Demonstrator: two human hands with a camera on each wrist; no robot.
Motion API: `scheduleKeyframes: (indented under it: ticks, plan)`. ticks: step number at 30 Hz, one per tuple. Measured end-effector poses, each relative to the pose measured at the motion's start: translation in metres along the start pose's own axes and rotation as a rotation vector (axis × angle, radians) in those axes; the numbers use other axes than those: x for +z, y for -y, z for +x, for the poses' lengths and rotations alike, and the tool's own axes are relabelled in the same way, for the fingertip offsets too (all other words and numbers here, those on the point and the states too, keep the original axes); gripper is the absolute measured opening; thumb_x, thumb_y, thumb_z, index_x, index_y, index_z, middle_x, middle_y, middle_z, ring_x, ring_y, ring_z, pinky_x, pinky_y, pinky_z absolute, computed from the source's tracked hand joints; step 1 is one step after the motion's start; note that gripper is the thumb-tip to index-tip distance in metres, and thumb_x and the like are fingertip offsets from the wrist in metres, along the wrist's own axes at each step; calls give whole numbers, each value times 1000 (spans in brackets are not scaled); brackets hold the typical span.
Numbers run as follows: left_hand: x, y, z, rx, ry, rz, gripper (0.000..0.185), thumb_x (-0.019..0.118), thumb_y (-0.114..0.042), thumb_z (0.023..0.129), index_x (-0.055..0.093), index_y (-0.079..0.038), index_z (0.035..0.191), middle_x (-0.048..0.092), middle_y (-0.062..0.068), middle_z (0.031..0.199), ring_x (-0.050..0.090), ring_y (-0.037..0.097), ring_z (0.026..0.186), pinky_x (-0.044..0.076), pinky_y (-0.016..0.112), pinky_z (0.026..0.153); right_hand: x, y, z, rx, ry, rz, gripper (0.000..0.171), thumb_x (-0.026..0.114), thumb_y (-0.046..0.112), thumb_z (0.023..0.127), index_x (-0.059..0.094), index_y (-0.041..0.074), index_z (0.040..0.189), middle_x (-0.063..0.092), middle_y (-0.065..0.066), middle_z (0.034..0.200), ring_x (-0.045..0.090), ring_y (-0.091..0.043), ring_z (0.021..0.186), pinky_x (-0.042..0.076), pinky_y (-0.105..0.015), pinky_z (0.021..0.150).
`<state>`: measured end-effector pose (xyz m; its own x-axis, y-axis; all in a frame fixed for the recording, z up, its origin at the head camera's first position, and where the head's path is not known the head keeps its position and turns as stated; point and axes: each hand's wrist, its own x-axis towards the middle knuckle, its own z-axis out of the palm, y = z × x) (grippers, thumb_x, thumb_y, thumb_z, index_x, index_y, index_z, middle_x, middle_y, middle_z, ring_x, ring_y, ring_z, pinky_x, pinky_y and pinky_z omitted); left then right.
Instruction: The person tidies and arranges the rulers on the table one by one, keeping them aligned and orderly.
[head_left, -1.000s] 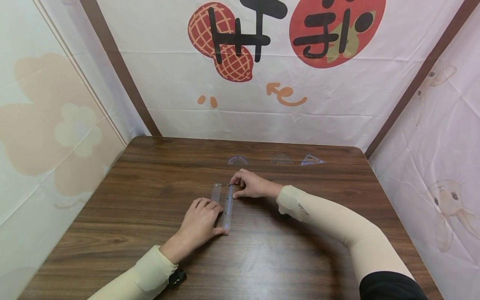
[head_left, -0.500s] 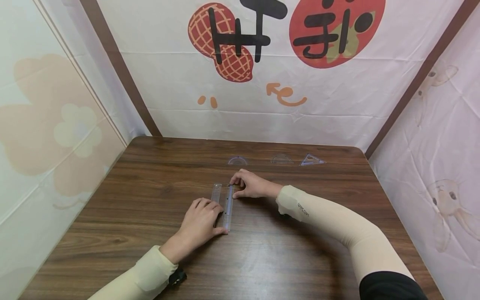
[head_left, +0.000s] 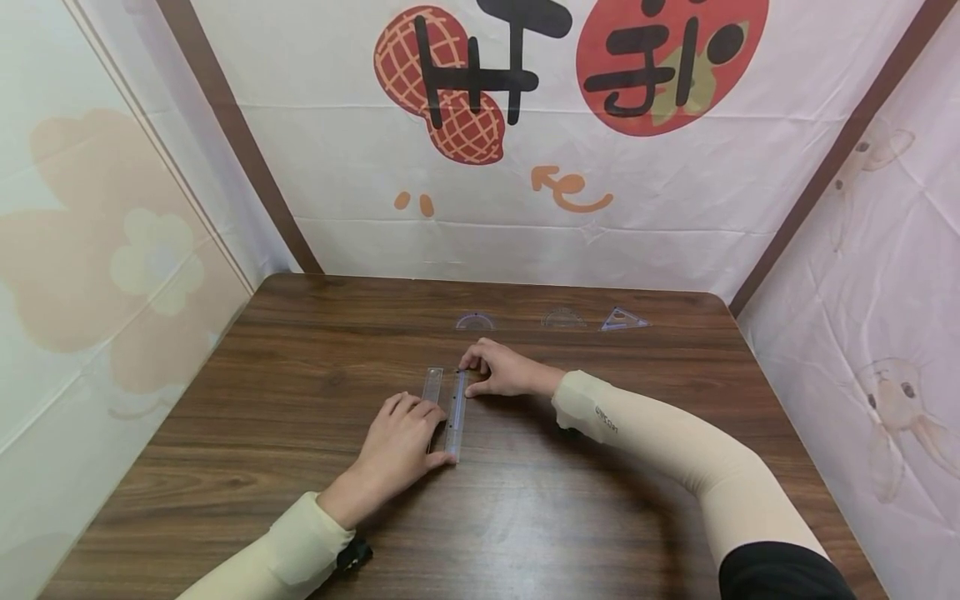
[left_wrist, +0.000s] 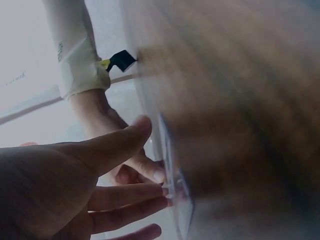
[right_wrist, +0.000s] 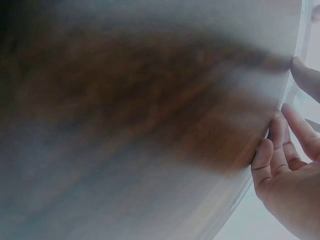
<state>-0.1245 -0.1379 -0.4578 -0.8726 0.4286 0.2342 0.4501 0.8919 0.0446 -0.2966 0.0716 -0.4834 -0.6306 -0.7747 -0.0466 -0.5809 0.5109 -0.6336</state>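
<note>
Two clear straight rulers lie side by side on the wooden table, running away from me in the head view. The right one is a blue-marked ruler [head_left: 457, 408]; the left one is a plain clear ruler [head_left: 432, 385], partly covered by my left hand. My left hand [head_left: 397, 437] has its fingers stretched over the clear ruler, and its thumb touches the near end of the blue-marked one. With bent fingers and thumb, my right hand [head_left: 501, 371] holds the blue-marked ruler's far end. In the left wrist view, the left fingers [left_wrist: 132, 195] reach to the rulers' edges.
Near the table's [head_left: 300, 333] back edge lie a blue-marked protractor [head_left: 476, 321], a clear protractor [head_left: 563, 318] and a blue-marked set square [head_left: 624, 320]. A printed cloth [head_left: 337, 192] hangs behind the table. Most of the right wrist view is blurred.
My left thumb and fingertips have shifted very slightly away from me along the rulers. The right hand stays in place at the far end.
</note>
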Motion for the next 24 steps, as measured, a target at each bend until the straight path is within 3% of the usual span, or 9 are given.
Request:
scheduleKeyframes:
  ticks: [10,24]
  plan:
    - [-9,13,20,-16,-44,2,52,91,-43,86,77,-6,120,76,11,119,69,35,114,49,56,108,-4,1,-4,3,-1,26,48,84,27,96,64,9,136,60,-5,122,58,-17,103,52,-30,91]
    - [-11,42,69,-80,0,-93,54,87,-42,92,74,-8,132,72,12,132,67,37,120,49,58,108,-12,-5,-8,5,-97,11,44,81,27,99,65,9,136,63,-5,124,61,-17,104,55,-31,91]
